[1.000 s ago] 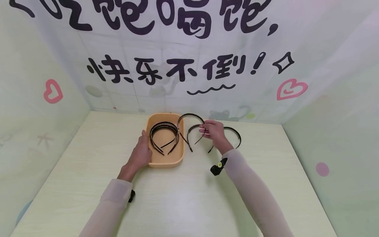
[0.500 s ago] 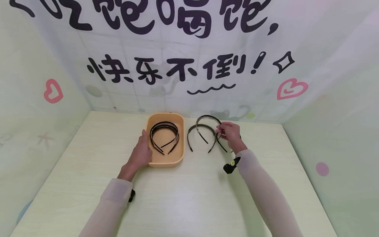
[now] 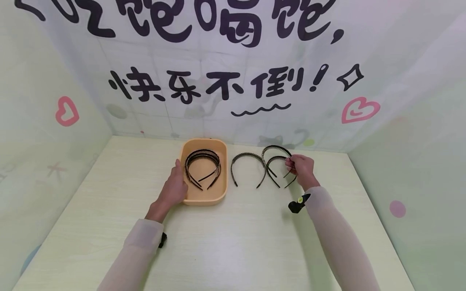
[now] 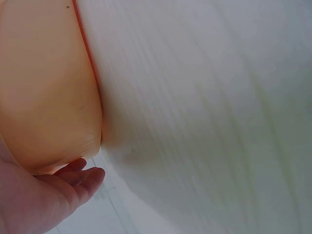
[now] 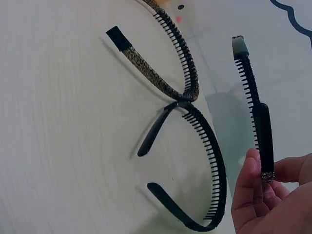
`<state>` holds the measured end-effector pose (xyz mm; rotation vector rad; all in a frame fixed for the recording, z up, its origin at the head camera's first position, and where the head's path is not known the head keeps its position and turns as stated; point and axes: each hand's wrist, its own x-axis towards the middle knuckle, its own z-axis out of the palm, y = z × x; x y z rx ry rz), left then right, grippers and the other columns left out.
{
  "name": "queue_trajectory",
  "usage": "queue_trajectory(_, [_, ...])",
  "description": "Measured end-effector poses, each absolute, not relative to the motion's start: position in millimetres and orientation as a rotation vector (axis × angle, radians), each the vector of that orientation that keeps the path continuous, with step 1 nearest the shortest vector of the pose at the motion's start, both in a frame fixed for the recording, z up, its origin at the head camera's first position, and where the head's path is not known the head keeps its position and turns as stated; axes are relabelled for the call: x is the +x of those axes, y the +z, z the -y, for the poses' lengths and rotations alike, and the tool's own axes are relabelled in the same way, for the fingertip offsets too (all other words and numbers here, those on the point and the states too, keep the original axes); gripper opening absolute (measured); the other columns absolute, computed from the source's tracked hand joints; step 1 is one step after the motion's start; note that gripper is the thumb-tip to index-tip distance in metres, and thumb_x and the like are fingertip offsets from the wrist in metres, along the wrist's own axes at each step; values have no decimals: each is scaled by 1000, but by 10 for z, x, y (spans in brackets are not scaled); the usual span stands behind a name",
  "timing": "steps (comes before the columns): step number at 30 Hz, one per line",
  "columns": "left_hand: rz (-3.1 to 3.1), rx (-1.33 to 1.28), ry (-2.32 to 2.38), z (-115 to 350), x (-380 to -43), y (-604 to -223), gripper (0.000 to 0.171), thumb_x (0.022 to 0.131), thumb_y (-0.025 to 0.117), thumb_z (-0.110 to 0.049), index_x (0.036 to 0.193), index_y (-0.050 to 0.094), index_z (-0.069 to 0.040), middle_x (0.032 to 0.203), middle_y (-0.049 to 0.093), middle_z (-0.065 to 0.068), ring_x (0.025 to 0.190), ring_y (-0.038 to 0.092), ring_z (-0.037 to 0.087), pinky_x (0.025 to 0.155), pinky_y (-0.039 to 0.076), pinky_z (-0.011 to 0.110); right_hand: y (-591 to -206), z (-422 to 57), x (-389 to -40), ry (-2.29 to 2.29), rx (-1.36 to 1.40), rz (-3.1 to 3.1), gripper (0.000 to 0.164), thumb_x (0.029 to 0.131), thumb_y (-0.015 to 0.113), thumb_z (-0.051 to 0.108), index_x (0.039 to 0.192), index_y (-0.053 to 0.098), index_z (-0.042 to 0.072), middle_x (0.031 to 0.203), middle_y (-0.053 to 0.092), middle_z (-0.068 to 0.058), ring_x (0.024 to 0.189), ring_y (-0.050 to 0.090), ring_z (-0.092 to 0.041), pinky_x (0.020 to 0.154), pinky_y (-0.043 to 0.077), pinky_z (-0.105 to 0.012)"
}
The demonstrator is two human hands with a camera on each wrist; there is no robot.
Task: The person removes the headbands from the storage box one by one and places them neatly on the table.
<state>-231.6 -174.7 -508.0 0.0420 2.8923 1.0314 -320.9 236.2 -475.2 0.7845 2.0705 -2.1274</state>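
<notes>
My left hand (image 3: 172,186) grips the left side of a peach plastic bin (image 3: 205,199). In the left wrist view, its fingers (image 4: 90,183) lie at the far end of the bin's wall. Inside the bin are several black toothed headbands (image 3: 202,153), overlapping. My right hand (image 3: 303,169) pinches one side of another black headband (image 5: 251,83), raised with its arch up; sparkly trim shows near the fingers. Close below it, a plain black headband (image 5: 218,146) lies on the table, and left of that a black and gold glittery headband (image 5: 153,75).
The bin stands near the back wall (image 3: 204,117) on a pale wood table (image 3: 225,242). Side walls (image 3: 407,169) rise at the table's left and right edges. Black lettering and pink hearts decorate the wall sheets.
My right hand has carried the headband rightward, from beside the bin to over the plain black headband at the right. My left hand has stayed at the bin.
</notes>
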Motion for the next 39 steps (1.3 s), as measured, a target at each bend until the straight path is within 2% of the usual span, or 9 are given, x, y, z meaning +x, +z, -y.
queue_trajectory(3, [-2885, 34, 1028, 1746, -2314, -5079, 76, 94, 35, 2, 154, -10, 7, 154, 18, 38, 105, 55, 43, 87, 49, 53, -4778, -2474, -3212, -2131, 819, -2069, 36, 98, 54, 6, 132, 56, -4, 83, 71, -2, 70, 68, -8, 74, 57, -26])
queue_trajectory(10, [-2880, 39, 1018, 1749, -2310, -5073, 76, 93, 36, 2, 154, -10, 8, 153, 18, 39, 107, 54, 45, 90, 47, 55, -4836, -2725, -3216, -2187, 892, -2014, 36, 96, 53, 3, 131, 55, -5, 72, 70, 2, 62, 66, -7, 60, 55, -22])
queue_trajectory(16, [-2873, 26, 1026, 1745, -2305, -5069, 76, 94, 36, 2, 154, -10, 8, 153, 19, 38, 105, 54, 43, 88, 48, 53, -4886, -2911, -3209, -2194, 975, -1988, 33, 97, 53, 4, 129, 56, -2, 70, 69, 3, 64, 67, -6, 65, 57, -23])
queue_trajectory(30, [-2870, 21, 1032, 1727, -2307, -5067, 75, 94, 35, 1, 154, -10, 6, 156, 16, 36, 110, 52, 43, 92, 47, 54, -4923, -3333, -3084, -2202, 1105, -1907, 31, 98, 55, 7, 129, 55, 1, 68, 70, 3, 65, 68, -7, 66, 57, -23])
queue_trajectory(39, [-2889, 27, 1028, 1748, -2304, -5076, 75, 94, 35, 1, 154, -9, 7, 154, 19, 37, 107, 53, 42, 89, 48, 53, -4945, -3532, -3106, -2240, 1185, -1847, 15, 97, 56, 5, 112, 59, 4, 65, 70, 1, 62, 69, -8, 63, 57, -24])
